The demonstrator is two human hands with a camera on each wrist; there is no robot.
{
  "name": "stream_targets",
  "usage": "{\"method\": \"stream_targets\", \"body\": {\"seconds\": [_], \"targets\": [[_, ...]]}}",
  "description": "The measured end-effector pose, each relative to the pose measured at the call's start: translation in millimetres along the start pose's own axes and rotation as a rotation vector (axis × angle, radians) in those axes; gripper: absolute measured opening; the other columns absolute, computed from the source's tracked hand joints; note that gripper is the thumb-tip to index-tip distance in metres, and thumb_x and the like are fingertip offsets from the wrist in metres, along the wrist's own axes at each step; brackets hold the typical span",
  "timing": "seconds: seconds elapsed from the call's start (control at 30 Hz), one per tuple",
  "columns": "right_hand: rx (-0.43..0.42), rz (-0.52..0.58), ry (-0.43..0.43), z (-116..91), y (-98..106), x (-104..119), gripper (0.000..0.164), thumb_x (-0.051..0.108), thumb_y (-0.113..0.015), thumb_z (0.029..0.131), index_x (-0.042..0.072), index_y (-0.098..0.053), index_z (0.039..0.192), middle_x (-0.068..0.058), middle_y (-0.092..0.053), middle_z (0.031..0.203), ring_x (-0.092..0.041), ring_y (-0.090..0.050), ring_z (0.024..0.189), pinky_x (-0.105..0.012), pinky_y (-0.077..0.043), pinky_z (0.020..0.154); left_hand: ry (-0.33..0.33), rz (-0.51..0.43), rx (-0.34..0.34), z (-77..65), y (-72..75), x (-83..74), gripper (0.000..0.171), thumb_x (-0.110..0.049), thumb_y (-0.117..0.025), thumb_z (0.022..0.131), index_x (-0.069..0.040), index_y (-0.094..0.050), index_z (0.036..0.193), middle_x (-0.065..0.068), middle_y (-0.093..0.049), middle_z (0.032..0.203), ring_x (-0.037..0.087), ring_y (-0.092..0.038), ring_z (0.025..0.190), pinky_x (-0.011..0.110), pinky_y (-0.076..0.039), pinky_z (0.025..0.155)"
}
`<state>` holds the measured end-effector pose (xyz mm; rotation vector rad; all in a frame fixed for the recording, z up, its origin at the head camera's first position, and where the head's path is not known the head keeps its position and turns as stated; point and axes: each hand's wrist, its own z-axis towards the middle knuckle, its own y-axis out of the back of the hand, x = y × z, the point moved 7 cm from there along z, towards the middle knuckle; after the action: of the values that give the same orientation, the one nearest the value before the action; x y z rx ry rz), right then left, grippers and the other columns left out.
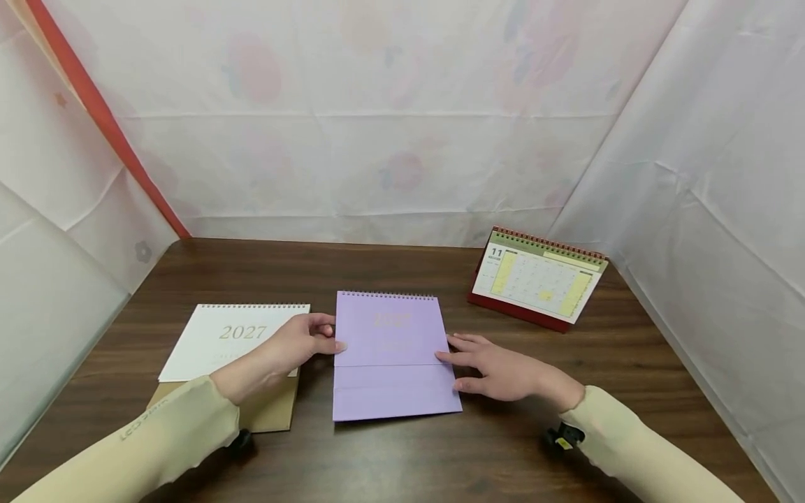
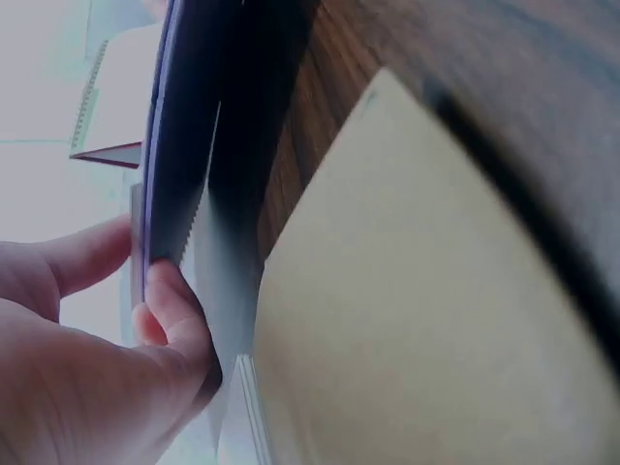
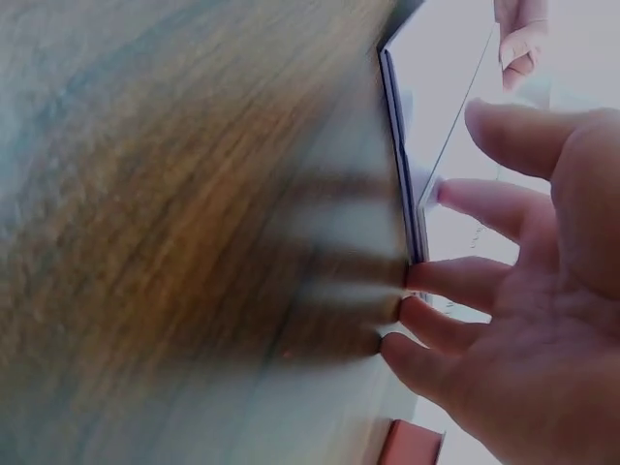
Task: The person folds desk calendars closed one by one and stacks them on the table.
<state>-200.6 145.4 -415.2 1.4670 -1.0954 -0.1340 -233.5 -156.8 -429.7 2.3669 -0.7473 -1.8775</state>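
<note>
Cream sleeves [image 1: 141, 447] lie nearest, and past their cuffs the right hand [image 1: 497, 368] spreads its fingers without gripping, tips at the right edge of a lilac spiral-bound desk calendar [image 1: 390, 384], while the left hand [image 1: 300, 341] pinches the opposite edge, thumb in front and fingers behind. That calendar sits directly between the two hands, neither clearly nearer, its long axis seeming to run away from the person toward the coil. Left of it lies a white 2027 calendar [image 1: 201, 346]; farther off, to the right, stands a red-based calendar [image 1: 541, 279].
</note>
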Motion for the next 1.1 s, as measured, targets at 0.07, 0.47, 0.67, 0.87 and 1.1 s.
{"method": "stream_targets", "body": {"seconds": [0.07,0.47,0.67,0.87,1.1], "targets": [[-0.056,0.024,-0.012,2,4,-3,0.058,0.036,-0.059,0.101,0.012,-0.043,0.152,-0.01,-0.035,0.158,-0.029,-0.027,0.146,-0.051,-0.029,0.113,-0.017,0.002,-0.004,-0.6,0.1,-1.2,0.06,-0.011,-0.08,0.085,0.012,-0.049,0.131,0.009,-0.053,0.102,0.023,-0.055,0.097,0.033,-0.046,0.084],[-0.204,0.502,-0.106,9,10,-17,0.057,0.016,-0.058,0.102,-0.002,-0.036,0.151,-0.014,-0.057,0.13,-0.022,-0.063,0.103,-0.035,-0.054,0.079,-0.039,-0.089,-0.032,-1.0,0.3,0.9,0.057,-0.001,-0.078,0.084,0.01,-0.048,0.132,0.013,-0.05,0.106,0.025,-0.054,0.095,0.03,-0.055,0.078],[-0.188,0.671,-0.119,7,3,-17,0.058,0.017,-0.059,0.102,-0.004,-0.037,0.15,-0.019,-0.053,0.136,-0.026,-0.065,0.101,-0.036,-0.055,0.081,-0.035,-0.152,-0.028,-4.5,1.3,1.6,0.066,0.003,-0.074,0.086,0.011,-0.042,0.142,0.017,-0.05,0.116,0.024,-0.058,0.1,0.035,-0.057,0.081],[-0.199,0.721,-0.102,8,4,-10,0.055,0.015,-0.059,0.101,-0.005,-0.039,0.149,-0.02,-0.053,0.139,-0.027,-0.065,0.103,-0.035,-0.054,0.088,-0.06,-0.053,-0.032,-10.3,9.7,2.3,0.067,-0.006,-0.072,0.09,0.008,-0.039,0.147,0.021,-0.052,0.129,0.027,-0.059,0.109,0.034,-0.056,0.084],[-0.213,0.675,-0.074,21,4,11,0.052,0.015,-0.059,0.101,-0.002,-0.043,0.148,-0.015,-0.058,0.134,-0.028,-0.065,0.103,-0.035,-0.052,0.086,-0.064,-0.031,-0.037,-24.1,26.6,1.8,0.054,-0.012,-0.055,0.102,0.01,-0.036,0.148,0.028,-0.05,0.135,0.036,-0.056,0.12,0.041,-0.054,0.09]]}}
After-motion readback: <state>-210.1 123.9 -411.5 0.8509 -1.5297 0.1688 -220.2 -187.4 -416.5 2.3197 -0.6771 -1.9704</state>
